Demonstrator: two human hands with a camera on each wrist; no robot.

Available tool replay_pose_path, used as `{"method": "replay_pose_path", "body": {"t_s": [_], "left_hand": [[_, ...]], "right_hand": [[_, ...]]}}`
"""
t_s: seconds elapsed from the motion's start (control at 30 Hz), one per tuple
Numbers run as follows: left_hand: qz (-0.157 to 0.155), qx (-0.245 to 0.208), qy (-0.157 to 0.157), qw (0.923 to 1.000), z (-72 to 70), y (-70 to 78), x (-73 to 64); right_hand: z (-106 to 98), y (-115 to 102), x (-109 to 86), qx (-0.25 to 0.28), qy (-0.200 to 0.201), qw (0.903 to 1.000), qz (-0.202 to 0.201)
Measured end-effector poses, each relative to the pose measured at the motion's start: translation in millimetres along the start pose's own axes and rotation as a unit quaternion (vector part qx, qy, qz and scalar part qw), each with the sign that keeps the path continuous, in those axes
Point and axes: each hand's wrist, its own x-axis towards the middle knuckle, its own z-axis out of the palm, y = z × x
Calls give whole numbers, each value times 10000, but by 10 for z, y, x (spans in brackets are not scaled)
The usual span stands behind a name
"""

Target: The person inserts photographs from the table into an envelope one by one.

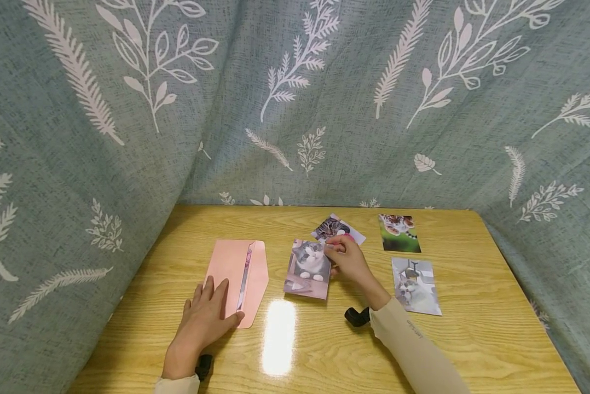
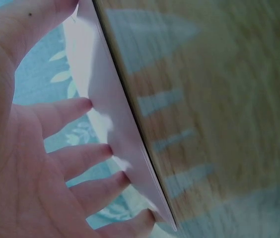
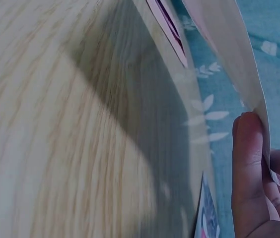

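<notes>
A pink envelope (image 1: 223, 260) lies flap open to the right, a strip of a picture card (image 1: 244, 279) showing at its mouth. My left hand (image 1: 203, 314) rests on the envelope's near part with fingers spread; the left wrist view shows the fingertips (image 2: 103, 148) touching its pink paper. My right hand (image 1: 346, 260) pinches a photo card of a grey-and-white cat (image 1: 308, 265) by its right edge. In the right wrist view that card (image 3: 234, 54) is raised off the table, its shadow below.
Behind the held card lies a tabby cat photo (image 1: 329, 227), partly covered. To the right are a tiger photo (image 1: 400, 238) and a photo of a white cat (image 1: 415, 290). A patterned curtain (image 1: 285, 137) surrounds the wooden table (image 1: 334, 355).
</notes>
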Motion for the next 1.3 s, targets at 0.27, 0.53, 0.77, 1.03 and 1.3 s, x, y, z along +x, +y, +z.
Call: {"method": "replay_pose_path", "body": {"t_s": [0.27, 0.53, 0.77, 1.03, 1.3], "left_hand": [[13, -39, -4, 10000, 1, -9, 20], [5, -120, 3, 9999, -2, -16, 39], [45, -72, 71, 9999, -4, -15, 31], [32, -23, 73, 10000, -8, -6, 15], [33, -12, 86, 10000, -2, -2, -2]], "right_hand": [[232, -7, 134, -42, 2, 10000, -9], [520, 11, 269, -139, -6, 9999, 16], [712, 72, 350, 31, 56, 9999, 137], [872, 107, 390, 132, 89, 9994, 294], [1026, 123, 372, 276, -103, 9990, 327]]}}
